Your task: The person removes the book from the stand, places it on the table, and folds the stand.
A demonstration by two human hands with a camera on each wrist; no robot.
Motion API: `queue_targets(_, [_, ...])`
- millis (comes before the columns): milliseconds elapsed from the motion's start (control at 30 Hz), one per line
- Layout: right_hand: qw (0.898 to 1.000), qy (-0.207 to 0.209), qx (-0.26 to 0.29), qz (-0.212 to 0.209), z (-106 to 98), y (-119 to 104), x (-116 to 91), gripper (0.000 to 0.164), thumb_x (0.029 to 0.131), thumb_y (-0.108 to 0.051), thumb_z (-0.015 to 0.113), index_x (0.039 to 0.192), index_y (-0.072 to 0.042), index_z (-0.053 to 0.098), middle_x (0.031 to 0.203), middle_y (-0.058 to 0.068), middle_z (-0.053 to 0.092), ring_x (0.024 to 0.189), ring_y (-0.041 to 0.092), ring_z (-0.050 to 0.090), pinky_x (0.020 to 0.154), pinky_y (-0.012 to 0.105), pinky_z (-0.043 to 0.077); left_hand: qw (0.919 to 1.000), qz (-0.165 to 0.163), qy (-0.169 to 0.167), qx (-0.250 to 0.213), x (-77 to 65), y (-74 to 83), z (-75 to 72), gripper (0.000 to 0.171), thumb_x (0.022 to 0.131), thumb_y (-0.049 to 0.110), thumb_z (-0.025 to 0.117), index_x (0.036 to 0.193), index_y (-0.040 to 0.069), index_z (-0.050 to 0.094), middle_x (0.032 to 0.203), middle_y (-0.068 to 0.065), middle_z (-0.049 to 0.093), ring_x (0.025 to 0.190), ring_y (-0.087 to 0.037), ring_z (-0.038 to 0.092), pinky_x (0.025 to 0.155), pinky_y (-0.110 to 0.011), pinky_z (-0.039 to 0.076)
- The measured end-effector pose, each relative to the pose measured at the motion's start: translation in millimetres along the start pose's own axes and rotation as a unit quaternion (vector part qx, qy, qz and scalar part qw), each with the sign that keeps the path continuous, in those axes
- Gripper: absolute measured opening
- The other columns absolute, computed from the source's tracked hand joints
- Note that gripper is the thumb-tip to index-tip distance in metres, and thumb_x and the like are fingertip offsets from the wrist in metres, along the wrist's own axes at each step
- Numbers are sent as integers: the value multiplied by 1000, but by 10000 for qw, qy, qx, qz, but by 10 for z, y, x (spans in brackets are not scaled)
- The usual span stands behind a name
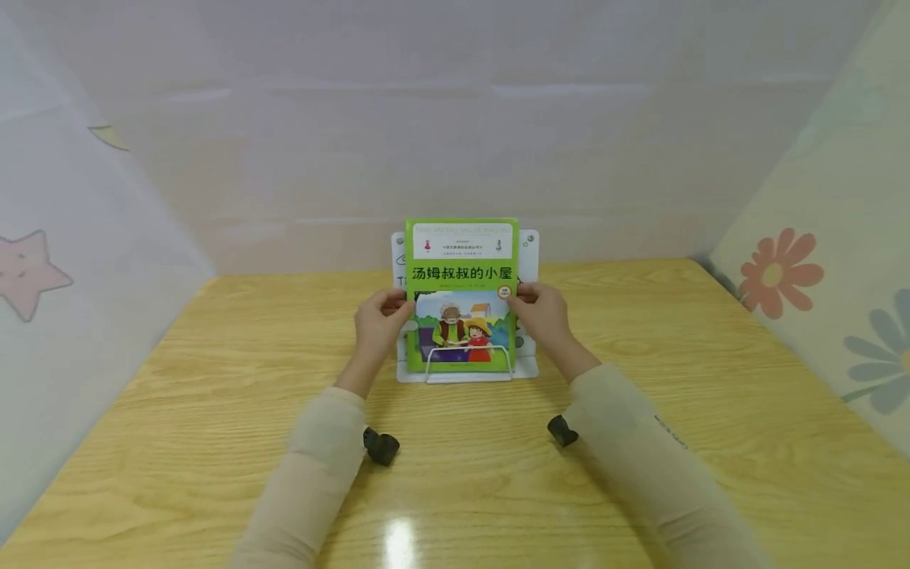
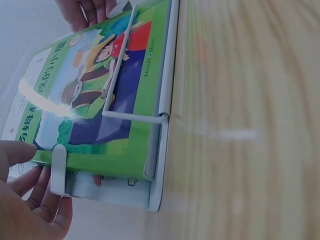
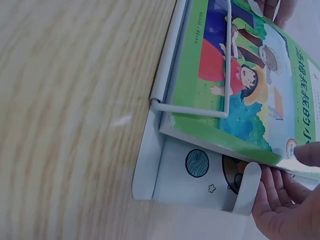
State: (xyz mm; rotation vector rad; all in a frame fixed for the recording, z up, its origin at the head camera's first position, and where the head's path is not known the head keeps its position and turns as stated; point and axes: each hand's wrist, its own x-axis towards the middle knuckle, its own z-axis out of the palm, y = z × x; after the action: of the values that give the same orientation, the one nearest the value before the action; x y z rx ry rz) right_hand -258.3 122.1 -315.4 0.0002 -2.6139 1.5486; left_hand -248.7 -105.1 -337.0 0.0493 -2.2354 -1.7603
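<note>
A green picture book (image 1: 464,273) stands upright on a white book stand (image 1: 528,367), its cover facing me. A white wire bar (image 1: 469,380) crosses in front of its lower part. My left hand (image 1: 379,322) pinches the left edge of the book, thumb on the cover and the other fingers behind. At the opposite edge my right hand (image 1: 546,318) does the same, its thumb by a small round badge on the cover. A white side tab (image 2: 58,170) of the stand rises beside the left fingers in the left wrist view; another tab (image 3: 248,189) is by the right fingers.
The stand is on a wooden table (image 1: 455,474) near its back edge. Behind it hangs a pale cloth backdrop (image 1: 455,118), with printed side panels bearing a star (image 1: 31,274) and flowers (image 1: 782,273). Black wrist cameras (image 1: 381,447) sit under both sleeves.
</note>
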Motion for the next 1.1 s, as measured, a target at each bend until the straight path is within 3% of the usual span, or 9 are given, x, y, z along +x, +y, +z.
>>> queue_targets(333, [9988, 223, -116, 414, 41, -47, 50, 31, 83, -13, 54, 109, 5, 52, 95, 13, 51, 84, 21, 49, 68, 26, 46, 9979, -379, 490, -194, -9, 40, 75, 22, 76, 5, 63, 97, -1, 62, 90, -12, 59, 80, -19, 53, 70, -25, 46])
queue_targets(767, [9974, 291, -137, 646, 76, -114, 103, 27, 84, -13, 53, 105, 4, 53, 93, 13, 51, 83, 21, 49, 68, 26, 46, 9931, -1003, 553, -234, 21, 114, 62, 20, 77, 5, 63, 97, 2, 63, 90, -10, 58, 82, -17, 52, 71, -25, 45])
queue_targets(1100, [9971, 237, 112, 717, 69, -176, 131, 25, 85, -12, 53, 104, 4, 53, 94, 13, 50, 83, 22, 49, 67, 26, 47, 9935, -911, 601, -318, 77, 118, 52, 20, 77, 4, 62, 97, -1, 61, 90, -11, 57, 82, -18, 51, 72, -25, 45])
